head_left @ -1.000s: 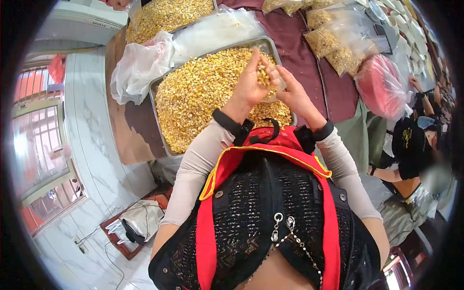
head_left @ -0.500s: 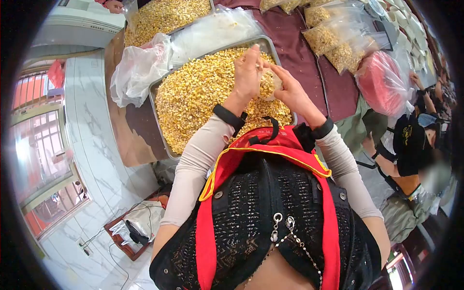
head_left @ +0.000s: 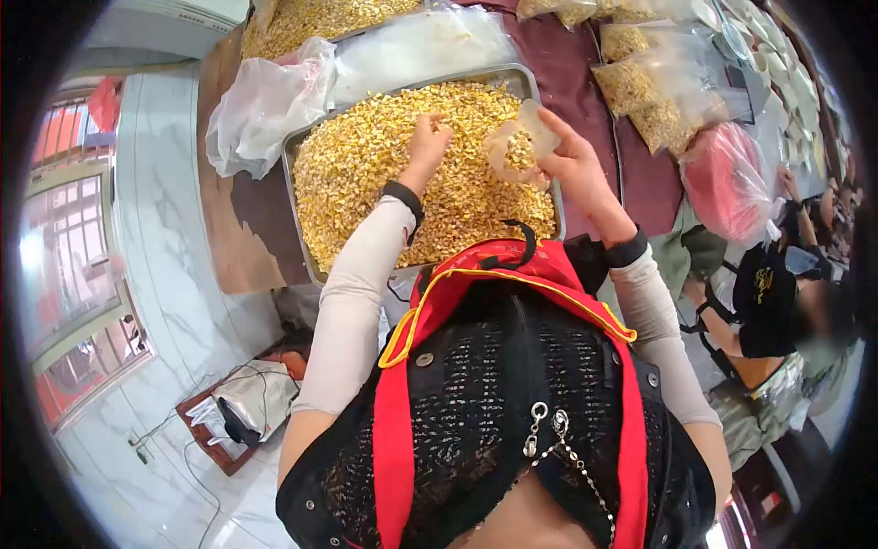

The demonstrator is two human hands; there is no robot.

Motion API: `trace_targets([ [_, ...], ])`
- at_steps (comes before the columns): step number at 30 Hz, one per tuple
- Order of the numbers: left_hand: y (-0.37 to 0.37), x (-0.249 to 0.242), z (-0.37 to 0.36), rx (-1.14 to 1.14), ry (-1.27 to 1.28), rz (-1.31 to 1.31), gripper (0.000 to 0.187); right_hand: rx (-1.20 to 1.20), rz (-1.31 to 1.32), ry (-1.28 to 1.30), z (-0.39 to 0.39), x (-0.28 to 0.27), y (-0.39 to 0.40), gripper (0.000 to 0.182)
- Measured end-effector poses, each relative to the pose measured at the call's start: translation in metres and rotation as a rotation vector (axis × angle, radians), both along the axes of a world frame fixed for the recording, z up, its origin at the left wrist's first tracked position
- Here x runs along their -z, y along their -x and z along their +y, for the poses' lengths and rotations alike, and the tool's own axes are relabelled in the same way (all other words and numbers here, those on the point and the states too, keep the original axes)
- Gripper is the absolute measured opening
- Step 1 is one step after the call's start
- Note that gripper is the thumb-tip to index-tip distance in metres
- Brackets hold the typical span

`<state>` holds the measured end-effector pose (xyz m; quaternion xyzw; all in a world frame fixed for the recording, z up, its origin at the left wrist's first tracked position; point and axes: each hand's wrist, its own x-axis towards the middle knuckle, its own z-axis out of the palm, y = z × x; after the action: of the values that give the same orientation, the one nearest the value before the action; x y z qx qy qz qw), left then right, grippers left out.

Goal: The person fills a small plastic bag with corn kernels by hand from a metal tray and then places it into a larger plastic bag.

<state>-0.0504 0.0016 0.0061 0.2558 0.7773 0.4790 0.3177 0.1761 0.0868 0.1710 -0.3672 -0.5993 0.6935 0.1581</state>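
A metal tray (head_left: 291, 197) holds a heap of yellow and pale corn pieces (head_left: 366, 174). My left hand (head_left: 426, 151) is low over the middle of the heap, fingers curled in; whatever they hold is hidden. At the tray's right side, my right hand (head_left: 583, 174) grips a small clear plastic bag (head_left: 530, 137) between thumb and fingers. Some corn pieces show inside or through the bag.
A stack of clear plastic bags (head_left: 425, 55) lies behind the tray, beside a crumpled bag (head_left: 270, 110). Another corn tray (head_left: 320, 16) stands farther back. Filled corn bags (head_left: 663, 119) and a red bundle in plastic (head_left: 727, 178) lie right. A person (head_left: 768, 293) sits at right.
My hands have moved apart. The left one has left the bag and gone left and down over the corn; the right one keeps the bag, slightly farther right.
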Motion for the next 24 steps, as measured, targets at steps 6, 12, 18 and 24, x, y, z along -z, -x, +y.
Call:
trace_targets([
  [6, -0.036, 0.021, 0.007, 0.518, 0.124, 1.004, 0.023, 0.084, 0.055, -0.021, 0.007, -0.015, -0.003, 0.064],
  [12, -0.07, 0.003, -0.031, 0.95, 0.106, 1.159, 0.019, 0.097, 0.055, -0.043, 0.012, -0.022, -0.001, 0.063],
  [18, -0.043, 0.002, -0.044, 1.046, -0.056, 1.224, 0.018, 0.105, 0.049, -0.021, 0.013, -0.012, 0.002, 0.063],
  [24, -0.02, -0.022, -0.037, 0.652, 0.137, 0.866, 0.01, 0.052, 0.026, 0.002, 0.007, 0.018, 0.0, 0.064],
])
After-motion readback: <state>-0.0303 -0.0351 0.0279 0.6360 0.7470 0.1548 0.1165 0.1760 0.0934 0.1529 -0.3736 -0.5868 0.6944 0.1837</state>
